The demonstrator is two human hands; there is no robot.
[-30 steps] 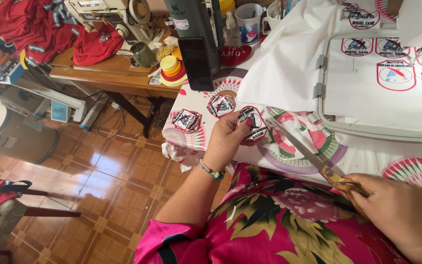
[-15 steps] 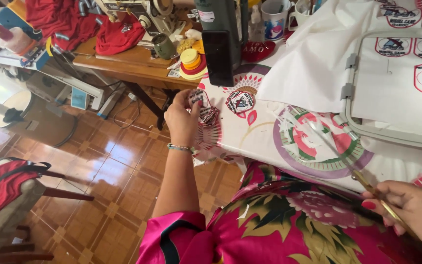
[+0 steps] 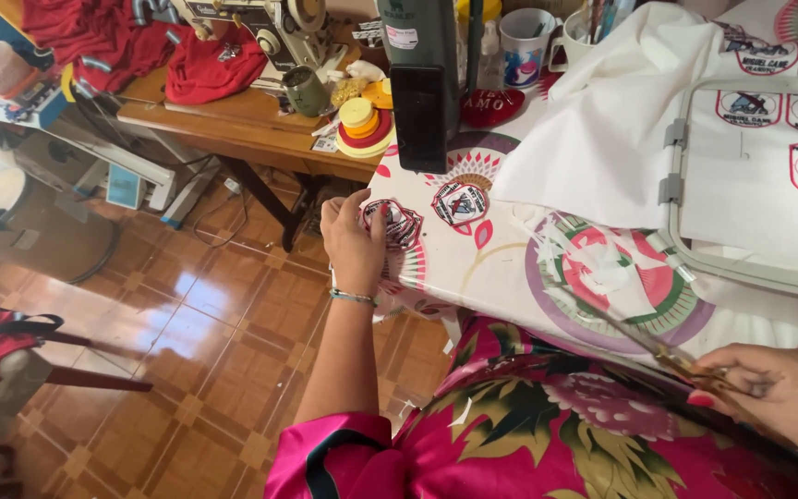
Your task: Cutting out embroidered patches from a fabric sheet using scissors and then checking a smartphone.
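My left hand (image 3: 353,242) is at the left edge of the table, fingers closed on a cut-out embroidered patch (image 3: 399,222) with red, black and white stitching. A second, similar patch (image 3: 460,202) lies flat on the patterned tablecloth (image 3: 491,268) just to its right. My right hand (image 3: 780,393) rests low at the front right and grips a pair of slim scissors (image 3: 644,339), blades pointing up-left over the cloth. White fabric scraps (image 3: 593,263) lie scattered between my hands.
A white embroidery hoop frame (image 3: 695,222) with stitched badges on white fabric (image 3: 602,120) fills the back right. A dark machine body (image 3: 417,83) stands behind the patches. Left of it are a wooden sewing table (image 3: 233,115), yellow thread spools (image 3: 362,125), red garments (image 3: 214,65), and tiled floor (image 3: 187,323).
My left hand lifted a patch from the tablecloth and carried it left to the table edge. My right hand with the scissors drew back toward my body.
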